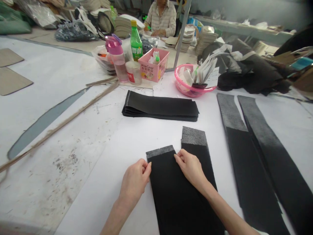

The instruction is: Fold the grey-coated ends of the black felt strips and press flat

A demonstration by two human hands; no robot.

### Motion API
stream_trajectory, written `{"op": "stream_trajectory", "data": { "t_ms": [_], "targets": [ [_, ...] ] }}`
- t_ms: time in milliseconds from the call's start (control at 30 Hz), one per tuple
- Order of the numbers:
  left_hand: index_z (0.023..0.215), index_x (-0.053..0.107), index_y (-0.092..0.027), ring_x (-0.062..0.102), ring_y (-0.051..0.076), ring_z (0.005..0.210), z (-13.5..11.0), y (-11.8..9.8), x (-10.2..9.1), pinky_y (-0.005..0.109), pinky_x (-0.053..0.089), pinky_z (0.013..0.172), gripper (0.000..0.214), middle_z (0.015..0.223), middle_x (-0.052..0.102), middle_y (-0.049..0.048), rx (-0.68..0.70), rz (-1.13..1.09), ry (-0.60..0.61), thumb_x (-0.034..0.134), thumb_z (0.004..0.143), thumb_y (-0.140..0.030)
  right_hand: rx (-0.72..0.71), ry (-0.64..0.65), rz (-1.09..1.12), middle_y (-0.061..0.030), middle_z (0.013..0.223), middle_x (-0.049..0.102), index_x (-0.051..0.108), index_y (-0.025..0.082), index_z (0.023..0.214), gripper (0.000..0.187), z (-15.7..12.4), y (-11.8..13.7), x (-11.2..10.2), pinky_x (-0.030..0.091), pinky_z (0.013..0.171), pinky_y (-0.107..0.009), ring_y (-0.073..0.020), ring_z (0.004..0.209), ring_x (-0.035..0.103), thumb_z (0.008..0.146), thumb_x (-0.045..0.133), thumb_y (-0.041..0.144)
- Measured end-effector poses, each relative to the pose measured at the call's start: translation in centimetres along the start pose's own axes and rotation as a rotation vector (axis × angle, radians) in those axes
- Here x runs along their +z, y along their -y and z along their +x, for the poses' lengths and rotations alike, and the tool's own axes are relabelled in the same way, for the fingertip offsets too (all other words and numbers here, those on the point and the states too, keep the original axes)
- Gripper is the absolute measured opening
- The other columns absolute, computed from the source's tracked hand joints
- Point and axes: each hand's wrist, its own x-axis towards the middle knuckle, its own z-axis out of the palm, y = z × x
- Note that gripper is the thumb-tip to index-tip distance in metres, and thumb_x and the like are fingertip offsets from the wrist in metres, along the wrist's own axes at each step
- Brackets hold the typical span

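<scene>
Two black fabric strips lie side by side on the white table in front of me, each with a grey band at its far end. My left hand (135,181) has its fingers curled and pinches the left edge of the nearer strip (171,192). My right hand (190,167) pinches that strip's right top corner, next to the second strip (195,143). A folded stack of black strips (160,106) rests further back, apart from both hands.
Two long black strips (256,156) run down the right side. A pink basket (193,85), a pink box (154,67), a green bottle (136,40) and cups stand at the back. A thin tan strip (73,116) crosses the left. A person in a striped shirt (161,18) sits beyond.
</scene>
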Motion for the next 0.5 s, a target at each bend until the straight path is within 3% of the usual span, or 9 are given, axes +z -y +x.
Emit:
{"op": "stream_trajectory", "data": {
  "t_ms": [500],
  "targets": [
    [0.067,0.046,-0.022,0.046,0.011,0.029,0.21,0.65,0.75,0.022,0.034,0.037,0.041,0.046,0.055,-0.0069,-0.045,-0.024,0.068,0.037,0.087,-0.057,0.045,-0.023,-0.049,0.0035,0.064,0.064,0.055,0.022,0.073,0.02,-0.16,0.17,-0.18,0.024,0.053,-0.023,-0.0123,0.062,0.058,0.09,0.053,0.031]
  ]
}}
